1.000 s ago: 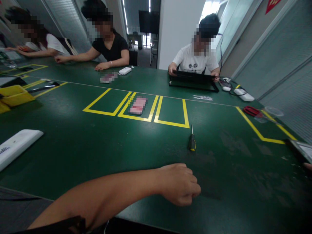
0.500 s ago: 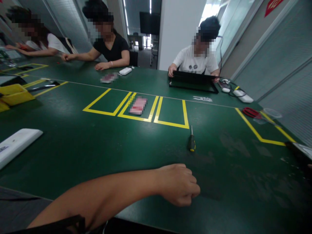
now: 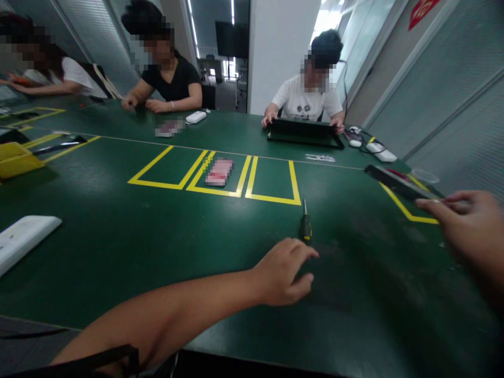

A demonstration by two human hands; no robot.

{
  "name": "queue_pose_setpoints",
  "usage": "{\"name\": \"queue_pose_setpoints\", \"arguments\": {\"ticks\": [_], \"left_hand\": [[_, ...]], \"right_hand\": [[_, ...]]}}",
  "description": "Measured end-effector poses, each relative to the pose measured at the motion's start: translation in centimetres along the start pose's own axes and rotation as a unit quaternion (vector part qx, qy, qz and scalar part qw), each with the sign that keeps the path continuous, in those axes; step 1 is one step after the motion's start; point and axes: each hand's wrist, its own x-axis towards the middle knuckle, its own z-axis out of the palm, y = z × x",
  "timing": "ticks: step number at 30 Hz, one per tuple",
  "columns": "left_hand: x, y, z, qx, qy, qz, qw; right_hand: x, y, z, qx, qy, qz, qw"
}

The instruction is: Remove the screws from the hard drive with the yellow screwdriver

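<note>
My left hand lies on the green table with its fingers stretched out and apart, holding nothing. Its fingertips are just short of a small black and yellow screwdriver. My right hand is raised at the right edge, its fingers pinched on a flat dark device that it holds above the table, slanting toward the upper left.
Yellow tape boxes mark the table's middle; one holds a blurred pink item. A white device lies at the left, a yellow bin beyond it. Three people sit across; one holds a black tray.
My left hand has opened from a loose fist and reached toward the screwdriver. My right hand has come into view from the right, lifting the flat dark device.
</note>
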Motion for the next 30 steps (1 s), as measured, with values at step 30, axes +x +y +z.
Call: {"name": "queue_pose_setpoints", "arguments": {"ticks": [30], "left_hand": [[-6.0, -2.6, -7.5, 0.151, -0.107, 0.001, 0.983]], "right_hand": [[-23.0, -10.0, 9.3, -0.146, -0.262, -0.443, 0.845]]}}
